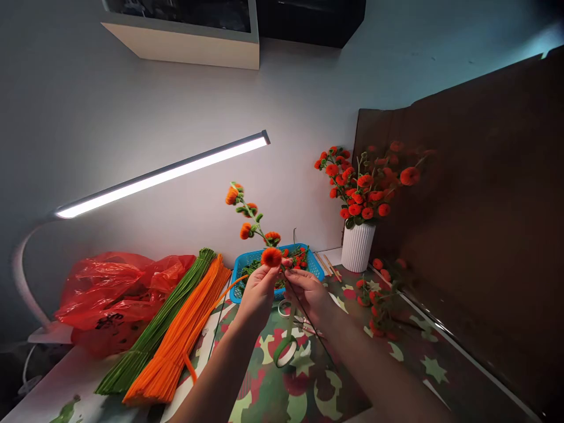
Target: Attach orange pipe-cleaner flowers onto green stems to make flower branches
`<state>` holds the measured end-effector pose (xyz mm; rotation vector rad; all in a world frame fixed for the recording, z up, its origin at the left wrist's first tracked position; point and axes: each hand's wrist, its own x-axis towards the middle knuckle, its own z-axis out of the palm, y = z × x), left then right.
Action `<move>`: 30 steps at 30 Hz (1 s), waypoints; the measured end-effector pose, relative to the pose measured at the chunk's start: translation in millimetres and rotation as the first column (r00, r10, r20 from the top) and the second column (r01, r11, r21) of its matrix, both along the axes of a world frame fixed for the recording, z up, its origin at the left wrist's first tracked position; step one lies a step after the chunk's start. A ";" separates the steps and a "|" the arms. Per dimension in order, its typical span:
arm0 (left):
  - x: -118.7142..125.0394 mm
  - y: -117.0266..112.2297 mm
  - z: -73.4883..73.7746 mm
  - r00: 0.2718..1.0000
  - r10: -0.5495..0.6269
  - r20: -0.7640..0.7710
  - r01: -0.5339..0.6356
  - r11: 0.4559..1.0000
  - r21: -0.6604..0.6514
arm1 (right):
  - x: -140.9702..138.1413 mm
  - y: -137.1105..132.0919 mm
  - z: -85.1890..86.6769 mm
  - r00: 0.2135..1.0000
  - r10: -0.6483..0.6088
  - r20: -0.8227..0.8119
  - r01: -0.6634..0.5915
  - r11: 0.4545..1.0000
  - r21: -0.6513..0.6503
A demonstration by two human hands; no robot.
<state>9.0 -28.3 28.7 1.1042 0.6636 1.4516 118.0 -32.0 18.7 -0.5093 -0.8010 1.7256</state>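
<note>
My left hand [259,292] is closed around an orange pompom [271,257] on a green stem [254,218] that rises up and to the left with several more orange pompoms and small green leaves. My right hand [307,288] pinches the same stem just right of that pompom. A strip of green tape runs down from my hands to a tape roll [285,351] hanging above the patterned mat [308,388].
A blue basket [247,262] with green and orange pieces stands behind my hands. Bundles of green [164,320] and orange pipe cleaners [185,338] and a red plastic bag [110,294] lie left. A white vase [358,247] of orange pompom flowers stands right. A lit lamp bar [163,173] hangs overhead.
</note>
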 end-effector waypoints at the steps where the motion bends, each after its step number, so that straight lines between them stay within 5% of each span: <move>1: 0.6 0.6 -0.9 1.000 -0.009 0.008 0.009 1.000 -0.026 | -0.1 -0.4 0.2 1.000 -0.004 0.009 0.004 1.000 -0.010; 5: 4.8 2.0 -7.1 1.000 0.030 0.005 -0.030 0.993 -0.112 | -5.2 -0.8 -8.6 0.943 -0.308 0.125 0.282 0.940 0.192; 8: 9.2 2.8 -14.0 0.996 0.092 0.006 -0.089 0.977 -0.192 | -12.5 -2.2 -21.1 0.750 -0.594 0.291 0.478 0.791 0.382; 11: 10.7 6.1 -19.8 0.987 0.156 0.044 -0.140 0.956 -0.258 | -17.6 -2.8 -30.8 0.592 -0.710 0.380 0.515 0.697 0.500; 16: 1.7 14.8 -18.4 0.980 0.162 0.118 -0.126 0.956 -0.266 | -16.8 1.1 -31.2 0.735 -0.574 0.362 0.413 0.801 0.433; 21: -5.7 13.7 -9.6 0.987 0.096 0.126 -0.063 0.967 -0.247 | -17.6 0.0 -26.7 0.791 -0.539 0.290 0.436 0.829 0.351; 26: -1.6 12.3 -7.3 0.981 0.053 0.188 -0.003 0.966 -0.257 | -21.1 2.4 -27.8 0.911 -0.381 0.156 0.359 0.921 0.154; 30: 2.3 12.3 -11.1 0.981 0.015 0.193 0.036 0.964 -0.262 | -21.6 5.8 -27.4 0.938 -0.343 0.044 0.342 0.939 0.019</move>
